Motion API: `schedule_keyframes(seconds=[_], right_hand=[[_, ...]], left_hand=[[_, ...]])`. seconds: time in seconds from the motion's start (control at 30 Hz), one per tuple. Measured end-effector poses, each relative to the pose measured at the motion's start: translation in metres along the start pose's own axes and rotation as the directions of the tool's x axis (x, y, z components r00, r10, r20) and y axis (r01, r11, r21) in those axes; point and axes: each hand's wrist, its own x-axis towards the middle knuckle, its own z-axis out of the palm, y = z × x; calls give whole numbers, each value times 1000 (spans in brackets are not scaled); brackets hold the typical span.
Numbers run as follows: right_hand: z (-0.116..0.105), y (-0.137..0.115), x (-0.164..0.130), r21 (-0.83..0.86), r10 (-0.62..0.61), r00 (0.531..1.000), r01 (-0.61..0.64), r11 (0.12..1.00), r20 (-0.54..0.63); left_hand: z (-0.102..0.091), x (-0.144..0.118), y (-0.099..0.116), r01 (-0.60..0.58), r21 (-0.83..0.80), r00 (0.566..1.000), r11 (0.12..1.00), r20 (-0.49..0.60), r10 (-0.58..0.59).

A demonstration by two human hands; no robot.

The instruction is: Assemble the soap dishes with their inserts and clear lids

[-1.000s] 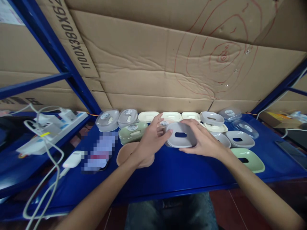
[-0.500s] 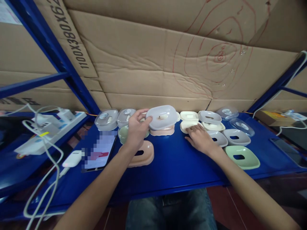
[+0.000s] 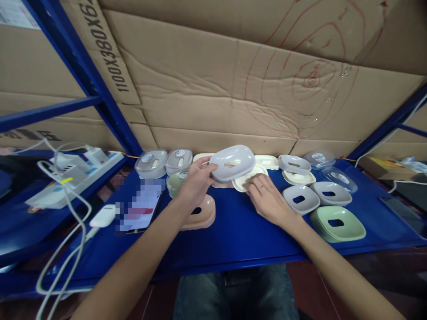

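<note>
My left hand (image 3: 197, 180) is closed on the left end of a grey oval soap dish (image 3: 235, 161) with a slot in its bottom. The dish is raised and tilted above the table. Pinched in my right hand (image 3: 268, 198) is a cream soap tray (image 3: 240, 183), just below the grey dish's right side; whether the two touch I cannot tell. A pink piece behind and below them is mostly hidden. Below my left wrist lies a pink dish (image 3: 208, 215) with a slot, partly covered by my forearm.
Lidded grey dishes (image 3: 151, 164) and a lidded green one stand at left, beside a phone (image 3: 143, 204). On the right are grey dishes (image 3: 301, 199), a green dish (image 3: 338, 223), clear lids (image 3: 339, 178) and cream trays. A power strip (image 3: 73, 182) with cables lies far left.
My right hand has lifted the cream tray from the right-hand group and brought it left, under the grey dish. My left hand has tilted the grey dish and moved it slightly right.
</note>
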Motion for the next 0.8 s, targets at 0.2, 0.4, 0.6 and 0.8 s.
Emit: schedule_keyframes(seconds=[0.2, 0.4, 0.6, 0.8], right_hand=[[7, -9, 4, 29, -86, 990, 90, 996, -113], [5, -4, -3, -39, -104, 962, 98, 994, -253], [-4, -4, 2, 12, -72, 960, 79, 997, -271], [-18, 0, 4, 144, 45, 914, 15, 989, -402]], left_hand=[[8, -12, -2, -16, 251, 997, 968, 81, -5], [16, -25, -5, 112, 182, 987, 977, 90, -130], [16, -23, -13, 145, 36, 986, 989, 74, -147], [16, -20, -9, 102, -28, 995, 994, 15, -102]])
